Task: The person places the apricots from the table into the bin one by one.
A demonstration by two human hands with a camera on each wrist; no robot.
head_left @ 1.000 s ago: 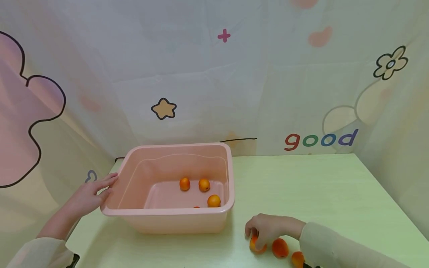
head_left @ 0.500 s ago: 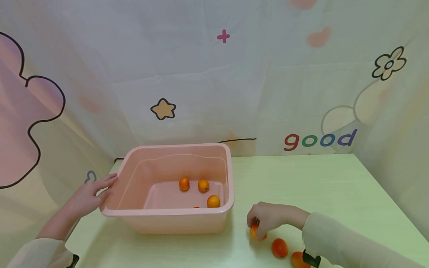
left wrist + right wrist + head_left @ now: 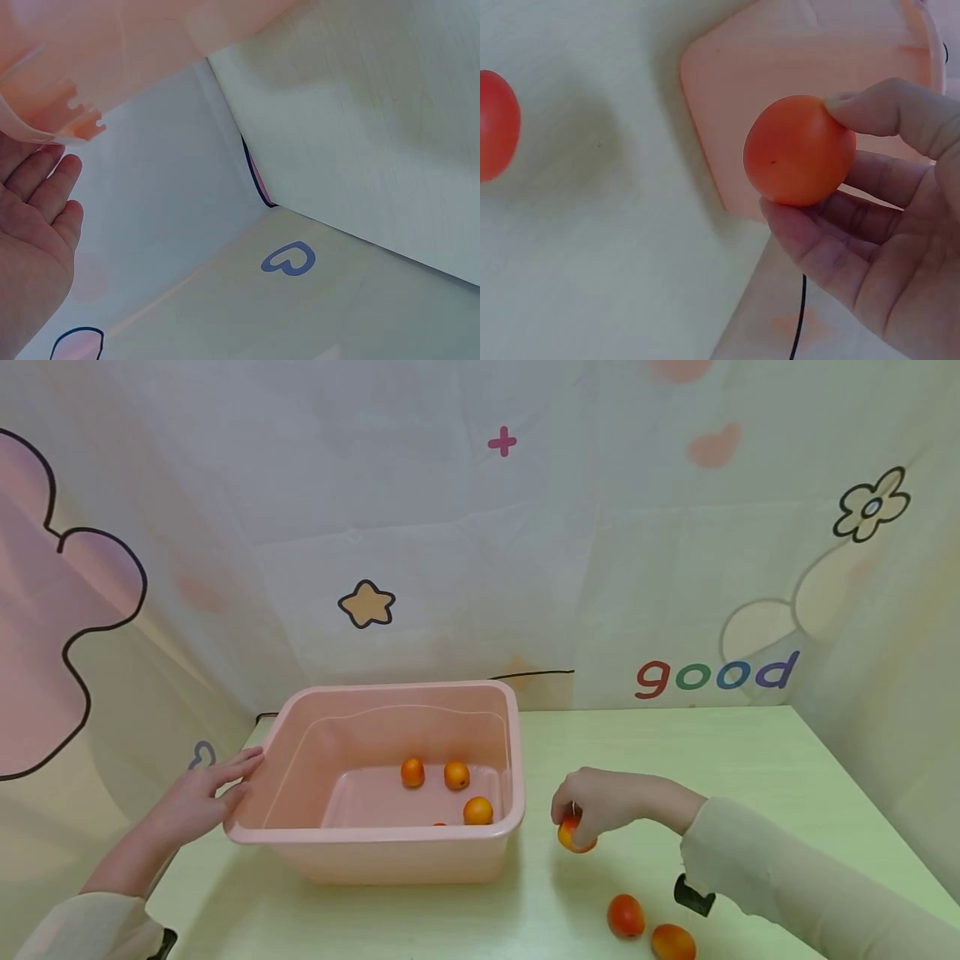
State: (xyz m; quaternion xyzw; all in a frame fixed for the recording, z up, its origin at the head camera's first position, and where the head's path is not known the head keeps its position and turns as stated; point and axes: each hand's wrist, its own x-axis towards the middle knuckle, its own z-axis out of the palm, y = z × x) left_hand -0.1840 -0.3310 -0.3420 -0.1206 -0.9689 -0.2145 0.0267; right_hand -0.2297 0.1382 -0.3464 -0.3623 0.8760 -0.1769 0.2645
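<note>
Smooth tabletop, right fingers clamped on glossy round fruit, left fingers straight against plastic tub.

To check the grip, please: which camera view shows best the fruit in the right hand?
The right wrist view: the fruit appears large, with the right hand gripping it in clear sight. The head view shows it smaller, partly hidden by the hand; the left wrist view does not show it.
</note>
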